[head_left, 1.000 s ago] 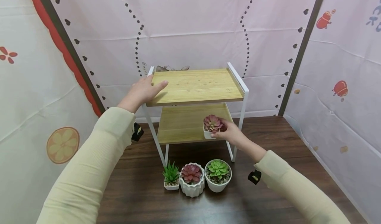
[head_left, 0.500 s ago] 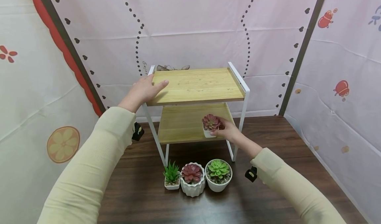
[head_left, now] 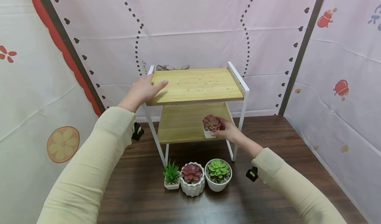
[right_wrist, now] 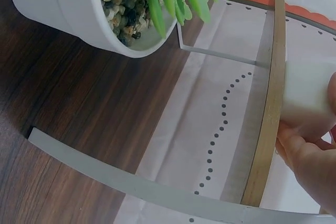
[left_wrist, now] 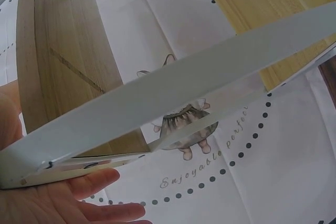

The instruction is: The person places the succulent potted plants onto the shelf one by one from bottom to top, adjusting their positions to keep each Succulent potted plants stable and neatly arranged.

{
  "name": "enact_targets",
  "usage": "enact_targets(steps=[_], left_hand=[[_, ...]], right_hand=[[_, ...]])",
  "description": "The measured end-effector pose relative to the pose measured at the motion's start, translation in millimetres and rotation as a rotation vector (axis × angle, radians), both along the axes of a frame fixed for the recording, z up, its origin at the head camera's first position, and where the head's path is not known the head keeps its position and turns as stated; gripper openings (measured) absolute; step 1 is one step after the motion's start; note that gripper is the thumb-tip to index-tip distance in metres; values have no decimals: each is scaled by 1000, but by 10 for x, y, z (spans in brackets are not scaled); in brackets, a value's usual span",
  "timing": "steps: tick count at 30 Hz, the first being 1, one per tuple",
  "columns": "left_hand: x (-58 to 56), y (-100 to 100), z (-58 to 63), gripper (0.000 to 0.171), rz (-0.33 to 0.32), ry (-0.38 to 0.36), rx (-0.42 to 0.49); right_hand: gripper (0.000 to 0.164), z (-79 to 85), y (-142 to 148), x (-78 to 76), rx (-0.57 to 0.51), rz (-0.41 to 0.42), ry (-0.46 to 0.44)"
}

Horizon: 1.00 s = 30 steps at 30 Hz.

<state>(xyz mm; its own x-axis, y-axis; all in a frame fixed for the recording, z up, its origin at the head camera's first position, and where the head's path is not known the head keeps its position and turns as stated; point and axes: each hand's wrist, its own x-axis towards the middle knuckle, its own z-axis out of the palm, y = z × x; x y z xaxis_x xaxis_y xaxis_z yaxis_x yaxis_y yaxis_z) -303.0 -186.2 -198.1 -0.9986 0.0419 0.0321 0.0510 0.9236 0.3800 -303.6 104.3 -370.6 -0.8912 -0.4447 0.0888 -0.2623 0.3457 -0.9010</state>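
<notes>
My right hand (head_left: 227, 130) pinches a small square white pot with a reddish-pink succulent (head_left: 211, 122), thumb at its near side. The pot is upright at the front right of the lower shelf board (head_left: 181, 121). In the right wrist view, the white pot (right_wrist: 307, 98) shows right at the board's edge (right_wrist: 268, 108), its plant out of view. My left hand (head_left: 144, 89) rests over the left front corner of the wooden-topped shelf rack (head_left: 196, 85). Its thumb lies on the top board; in the left wrist view, the fingers (left_wrist: 100, 184) extend straight past the white metal frame (left_wrist: 157, 98).
On the dark wooden table (head_left: 143, 197), in front of the rack, stand a small spiky green plant (head_left: 171, 176), a dark red succulent in a ribbed white pot (head_left: 191, 184) and a green succulent in a round white pot (head_left: 218, 177). Patterned cloth (head_left: 190, 25) hangs behind and at both sides.
My right hand has shifted slightly left with the reddish-pink succulent, then stayed nearly still at the lower board. The left hand and the other potted plants have not moved.
</notes>
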Motion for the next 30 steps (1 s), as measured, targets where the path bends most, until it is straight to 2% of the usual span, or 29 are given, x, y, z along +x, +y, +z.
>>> enact_targets(steps=[8, 14, 19, 25, 30], left_hand=[[-5, 2, 11, 87, -5, 2, -1], [8, 9, 12, 87, -13, -2, -3], [12, 11, 11, 88, -15, -4, 4], [19, 6, 5, 87, -9, 4, 12], [19, 1, -2, 88, -4, 8, 19]], right_hand=[[68, 13, 5, 0, -10, 27, 4], [84, 46, 25, 39, -41, 39, -21], [88, 94, 65, 116, -43, 21, -33], [89, 184, 154, 263, -24, 11, -100], [90, 197, 289, 392, -26, 43, -103]])
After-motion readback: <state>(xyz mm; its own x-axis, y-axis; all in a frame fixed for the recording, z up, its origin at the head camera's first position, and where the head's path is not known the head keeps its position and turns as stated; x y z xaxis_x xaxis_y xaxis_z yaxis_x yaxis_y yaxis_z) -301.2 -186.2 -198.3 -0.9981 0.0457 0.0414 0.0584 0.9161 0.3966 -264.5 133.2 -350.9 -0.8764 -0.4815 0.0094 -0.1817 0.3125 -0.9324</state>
